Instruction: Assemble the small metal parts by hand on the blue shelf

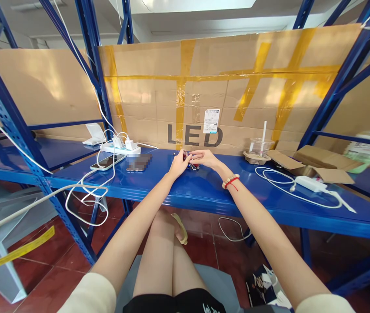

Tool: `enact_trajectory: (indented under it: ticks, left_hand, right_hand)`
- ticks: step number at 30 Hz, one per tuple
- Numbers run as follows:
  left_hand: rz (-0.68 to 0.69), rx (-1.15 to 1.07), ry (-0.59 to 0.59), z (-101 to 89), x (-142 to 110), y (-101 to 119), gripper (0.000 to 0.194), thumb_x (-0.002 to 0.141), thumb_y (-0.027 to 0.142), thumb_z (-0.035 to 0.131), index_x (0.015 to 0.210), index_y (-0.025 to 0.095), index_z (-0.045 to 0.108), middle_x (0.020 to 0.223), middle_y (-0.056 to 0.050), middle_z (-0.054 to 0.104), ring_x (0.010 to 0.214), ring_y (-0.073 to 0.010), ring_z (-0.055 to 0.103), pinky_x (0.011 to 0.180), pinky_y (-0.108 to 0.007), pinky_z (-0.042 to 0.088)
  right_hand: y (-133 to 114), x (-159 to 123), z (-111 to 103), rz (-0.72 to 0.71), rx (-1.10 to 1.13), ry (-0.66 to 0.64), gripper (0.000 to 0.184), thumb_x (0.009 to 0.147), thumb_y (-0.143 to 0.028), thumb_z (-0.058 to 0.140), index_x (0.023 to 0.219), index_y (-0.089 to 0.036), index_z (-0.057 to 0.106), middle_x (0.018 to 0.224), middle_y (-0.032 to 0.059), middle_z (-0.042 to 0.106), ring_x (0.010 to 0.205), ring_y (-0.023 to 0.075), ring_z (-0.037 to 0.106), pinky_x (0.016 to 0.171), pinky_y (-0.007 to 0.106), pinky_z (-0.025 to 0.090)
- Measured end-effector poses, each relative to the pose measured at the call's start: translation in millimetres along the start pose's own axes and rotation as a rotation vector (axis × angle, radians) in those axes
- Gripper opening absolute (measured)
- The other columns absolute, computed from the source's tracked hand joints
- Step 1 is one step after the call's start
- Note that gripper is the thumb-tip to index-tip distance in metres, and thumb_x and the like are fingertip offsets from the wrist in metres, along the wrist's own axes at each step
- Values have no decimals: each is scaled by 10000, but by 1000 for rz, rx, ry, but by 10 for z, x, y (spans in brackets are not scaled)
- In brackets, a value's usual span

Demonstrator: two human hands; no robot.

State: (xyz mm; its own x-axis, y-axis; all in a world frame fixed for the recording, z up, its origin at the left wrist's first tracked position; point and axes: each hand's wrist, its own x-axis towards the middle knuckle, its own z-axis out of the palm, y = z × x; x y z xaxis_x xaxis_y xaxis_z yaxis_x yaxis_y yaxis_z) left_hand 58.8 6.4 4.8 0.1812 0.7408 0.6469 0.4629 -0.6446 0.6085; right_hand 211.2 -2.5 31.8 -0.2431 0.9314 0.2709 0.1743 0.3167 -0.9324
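Observation:
My left hand is above the blue shelf top, its fingers closed in a pinch around something small and dark red that I cannot make out. From the other side my right hand reaches in, with bent wrist and fingertips pressed together at the same spot. Both hands nearly touch. Just under the right fingers, a little cluster of dark red and shiny bits lies on the blue shelf; the fingers partly hide it. A beaded bracelet with a red cord circles my right wrist.
Left of my hands lie a phone, a blurred-out flat item and a power strip with white cables. To the right stand a plastic cup with straw, an open cardboard box and a white adapter. A large carton backs the shelf.

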Motion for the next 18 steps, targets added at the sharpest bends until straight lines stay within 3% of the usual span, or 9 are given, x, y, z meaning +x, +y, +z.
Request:
enact_trajectory:
  ticks: [8, 18]
  left_hand:
    - [-57, -116, 36, -13, -10, 76, 173, 813, 286, 489, 703, 192, 395, 643, 23, 530, 598, -111, 535, 641, -248, 429]
    - [-226, -456, -87, 37, 51, 39, 153, 838, 310, 458, 760, 179, 449, 566, 28, 564, 578, -119, 577, 629, -249, 434]
  right_hand:
    - [4, 16, -8, -110, -47, 44, 463, 469, -223, 814, 903, -127, 682, 792, 79, 710, 766, 201, 669, 772, 328, 541]
    - [-3, -2, -26, -206, -52, 34, 502, 517, -301, 788, 974, -131, 668, 855, 94, 708, 814, 226, 663, 762, 347, 538]
